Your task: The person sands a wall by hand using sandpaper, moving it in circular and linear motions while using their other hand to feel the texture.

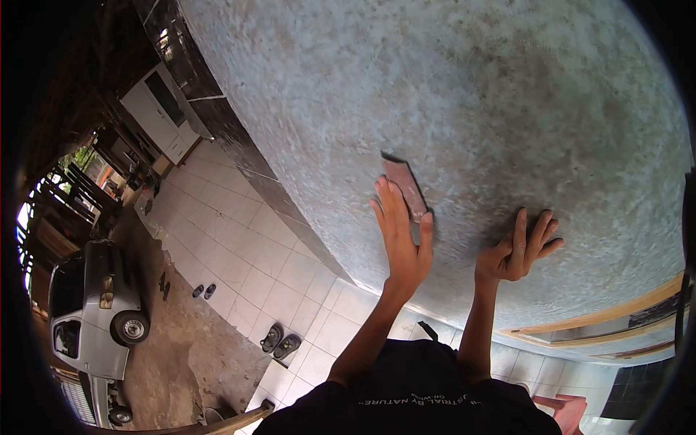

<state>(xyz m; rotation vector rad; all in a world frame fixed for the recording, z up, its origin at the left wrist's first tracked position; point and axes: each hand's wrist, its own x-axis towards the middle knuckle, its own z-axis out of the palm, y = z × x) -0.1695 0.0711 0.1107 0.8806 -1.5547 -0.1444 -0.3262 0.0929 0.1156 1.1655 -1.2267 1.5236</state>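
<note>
A reddish-brown strip of sandpaper (406,184) lies against the mottled grey-blue wall (449,87), its upper end curling off the surface. My left hand (403,239) holds it there, with the fingers along its left edge and the thumb at its lower end. To the right, my right hand (516,250) rests on the same wall with its fingers stretched out and somewhat apart. Nothing shows in that hand.
White tiled floor (239,239) runs along the wall's foot, with black shoes (280,341) on it. Dark tiles (254,148) edge the wall. A silver car (87,312) and a white cabinet (158,112) stand left; a wood-framed opening (616,319) is at right.
</note>
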